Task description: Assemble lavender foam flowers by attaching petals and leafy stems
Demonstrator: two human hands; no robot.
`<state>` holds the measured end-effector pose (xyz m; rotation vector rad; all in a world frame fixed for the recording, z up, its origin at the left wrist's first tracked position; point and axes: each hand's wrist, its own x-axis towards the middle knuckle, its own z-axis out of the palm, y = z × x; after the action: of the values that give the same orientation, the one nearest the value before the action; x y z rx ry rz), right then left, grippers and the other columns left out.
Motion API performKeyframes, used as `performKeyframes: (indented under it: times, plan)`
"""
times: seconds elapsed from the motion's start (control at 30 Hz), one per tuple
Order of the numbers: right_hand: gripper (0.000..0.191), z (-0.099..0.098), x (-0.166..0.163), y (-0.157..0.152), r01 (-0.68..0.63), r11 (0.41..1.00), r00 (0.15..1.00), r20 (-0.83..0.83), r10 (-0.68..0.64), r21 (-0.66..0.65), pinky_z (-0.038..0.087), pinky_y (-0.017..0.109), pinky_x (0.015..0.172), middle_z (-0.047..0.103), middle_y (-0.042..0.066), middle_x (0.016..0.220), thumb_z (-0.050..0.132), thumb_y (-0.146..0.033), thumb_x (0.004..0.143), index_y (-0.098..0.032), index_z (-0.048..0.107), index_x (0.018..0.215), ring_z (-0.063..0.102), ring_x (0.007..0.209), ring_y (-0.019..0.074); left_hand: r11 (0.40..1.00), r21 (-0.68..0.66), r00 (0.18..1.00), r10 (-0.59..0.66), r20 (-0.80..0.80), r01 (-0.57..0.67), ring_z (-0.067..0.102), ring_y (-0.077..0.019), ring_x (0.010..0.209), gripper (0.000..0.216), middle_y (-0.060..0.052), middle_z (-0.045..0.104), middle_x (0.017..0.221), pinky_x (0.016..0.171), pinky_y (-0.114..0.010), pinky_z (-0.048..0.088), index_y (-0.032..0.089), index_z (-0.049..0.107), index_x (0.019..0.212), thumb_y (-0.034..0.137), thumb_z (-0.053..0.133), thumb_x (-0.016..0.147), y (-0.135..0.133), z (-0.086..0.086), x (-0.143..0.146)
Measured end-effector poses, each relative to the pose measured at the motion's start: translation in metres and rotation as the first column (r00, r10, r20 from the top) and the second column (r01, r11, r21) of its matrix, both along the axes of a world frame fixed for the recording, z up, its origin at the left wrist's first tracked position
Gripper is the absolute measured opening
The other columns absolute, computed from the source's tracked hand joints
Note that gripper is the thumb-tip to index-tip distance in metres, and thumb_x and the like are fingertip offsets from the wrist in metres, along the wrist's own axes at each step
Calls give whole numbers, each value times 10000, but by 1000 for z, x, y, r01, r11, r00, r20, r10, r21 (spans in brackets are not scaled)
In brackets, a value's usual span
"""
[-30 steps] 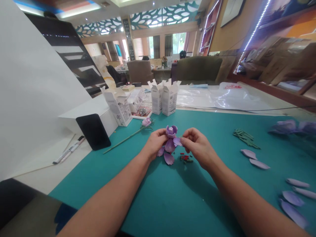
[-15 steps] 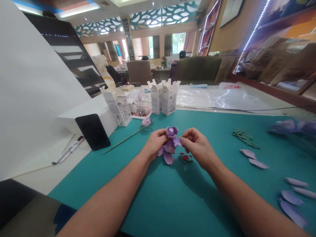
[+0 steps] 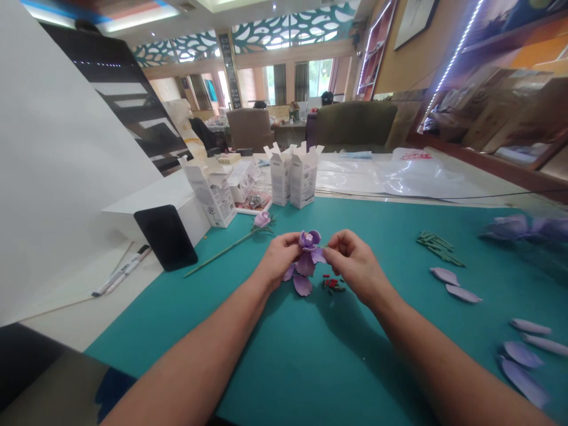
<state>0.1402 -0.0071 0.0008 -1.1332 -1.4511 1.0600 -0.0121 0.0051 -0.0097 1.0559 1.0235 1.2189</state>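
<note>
Between both hands, above the green mat (image 3: 284,367), is a purple artificial flower (image 3: 306,251) with a cupped centre and spread lower petals. My left hand (image 3: 280,255) is closed on its left side. The fingers of my right hand (image 3: 352,257) are pinched at the flower's right edge, by a petal; a greenish bit shows at the fingertips, too small to name. Beneath the flower lies a loose purple petal (image 3: 302,286). Small red and dark green pieces (image 3: 332,284) are heaped on the mat just below my right fingertips.
Left of my hands lies a pink rose on a green stem (image 3: 231,254). A black tablet (image 3: 165,238) leans beside white boxes (image 3: 303,180). Rightward lie green stem pieces (image 3: 440,248), loose petals (image 3: 464,294) and larger purple flowers (image 3: 510,228). Clear plastic (image 3: 412,174) spreads behind the mat.
The view has shifted very slightly. Both hands keep the same hold at the flower, and nothing else has visibly moved.
</note>
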Motion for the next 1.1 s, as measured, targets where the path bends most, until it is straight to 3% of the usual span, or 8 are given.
performKeyframes:
  times: [1.1]
  plan:
    - [299,-5,-3,-2,-39,999,993,-109,36,-26,361,236,435,502,-81,510,661,-439,676,-216,472,738,457,441,94,999,-41,999,-21,28,22,497,-80,480,261,12,618,599,489,-207,365,141,668,731,307,771,558,0,-2,0]
